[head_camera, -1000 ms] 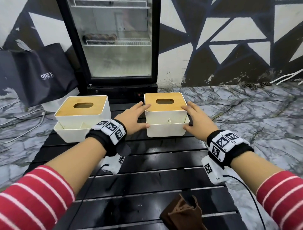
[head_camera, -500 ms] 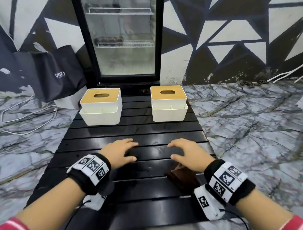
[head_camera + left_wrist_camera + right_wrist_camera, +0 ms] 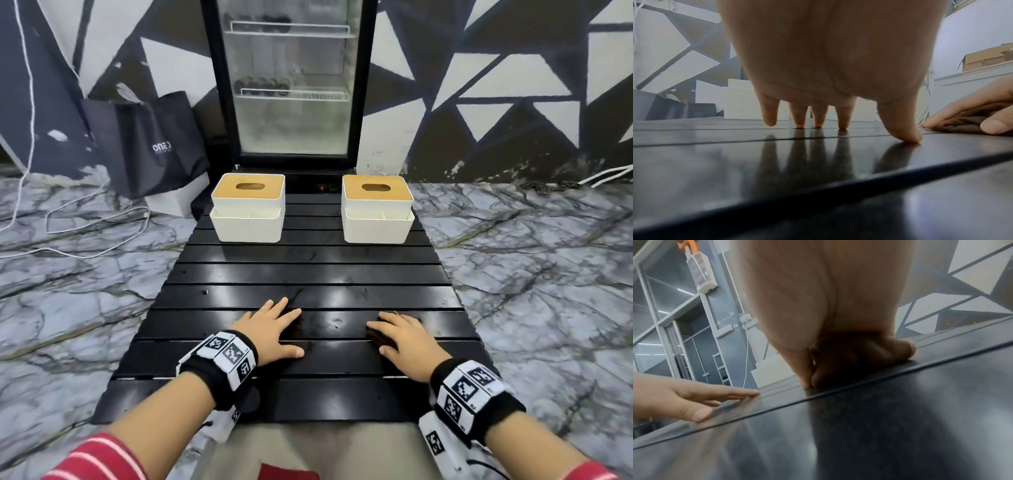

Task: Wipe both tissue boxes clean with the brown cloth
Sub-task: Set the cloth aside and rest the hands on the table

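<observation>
Two white tissue boxes with wooden lids stand at the far end of the black slatted table [image 3: 308,274], one on the left [image 3: 247,212] and one on the right [image 3: 376,214]. The brown cloth [image 3: 374,337] lies near the table's front edge under my right hand [image 3: 404,339], whose straight fingers rest flat on it. In the left wrist view the cloth [image 3: 962,125] shows between that hand's fingers and thumb. My left hand [image 3: 275,323] lies flat on bare slats to the cloth's left, fingers spread, holding nothing. Both hands are well short of the boxes.
A glass-door fridge [image 3: 294,85] stands right behind the table. A black bag [image 3: 150,144] leans at the back left on a white box [image 3: 174,202]. White cables [image 3: 85,219] run over the marble floor at the left. Bare slats lie between hands and boxes.
Both hands let go of the right tissue box and drew back to the table's front. The right hand came down onto the brown cloth; the left settled flat on the slats.
</observation>
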